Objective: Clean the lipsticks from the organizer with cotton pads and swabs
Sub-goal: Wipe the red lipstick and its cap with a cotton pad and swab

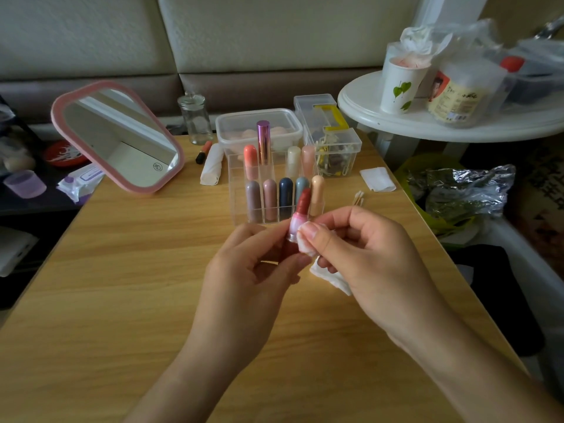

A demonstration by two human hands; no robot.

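Mirror (119,137) leans at the upper left of the worktop (122,285). At centre frame the left hand (244,270) grips the base of an uncapped lipstick (297,222), its red stick wound out, just in front of the clear organizer (236,184). The right hand (375,257) pinches a cotton pad (305,248) against the pale collar. Swabs (359,197) lie right of the organizer. A thumb pressing too hard, or the pad slipping upward, would likely smear or snap the soft stick
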